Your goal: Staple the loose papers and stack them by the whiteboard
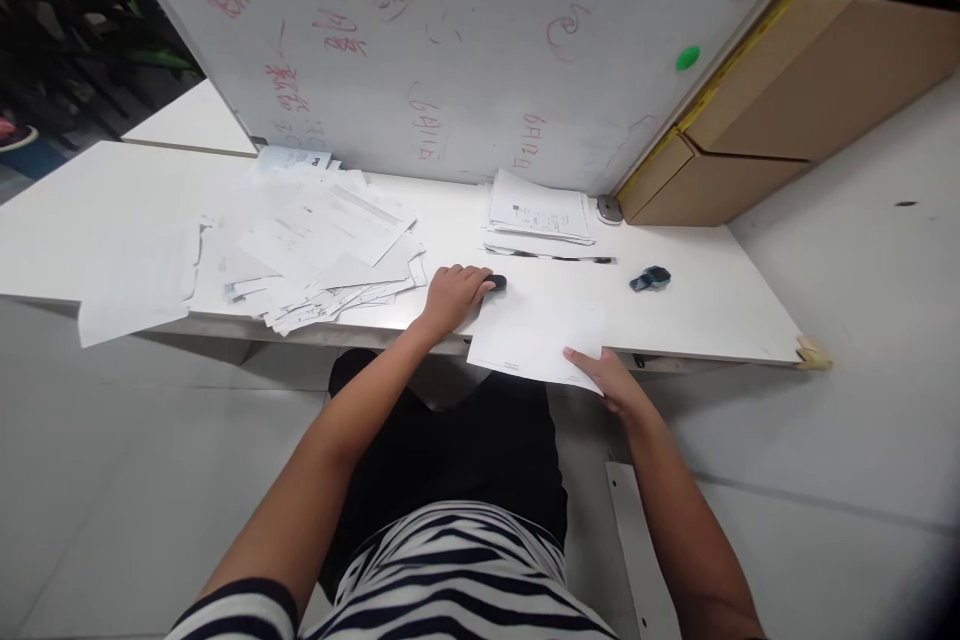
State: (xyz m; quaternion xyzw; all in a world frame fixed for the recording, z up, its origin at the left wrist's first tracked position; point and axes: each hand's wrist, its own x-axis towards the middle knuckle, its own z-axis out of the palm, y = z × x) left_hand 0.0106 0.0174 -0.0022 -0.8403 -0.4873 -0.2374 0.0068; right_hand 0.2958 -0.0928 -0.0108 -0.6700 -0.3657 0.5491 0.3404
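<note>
My left hand (456, 298) is closed over a small black stapler (495, 282), whose rounded end sticks out past the fingers at the left edge of a white sheet of paper (536, 335). Most of the stapler is hidden under the hand. With thumb on top and fingers beneath, my right hand (611, 378) grips the sheet at its lower right corner. The sheet lies partly on the white table (697, 310) and overhangs its front edge. Whether it is one sheet or a few together, I cannot tell.
Loose papers (322, 230) are heaped on the left, one sheet (139, 285) overhanging the edge. A neater paper stack (540, 208) sits at the back, with a dark thin strip (551, 255) before it. A watch (650, 278) lies right. Behind stand a whiteboard (480, 50) and cardboard boxes (750, 110).
</note>
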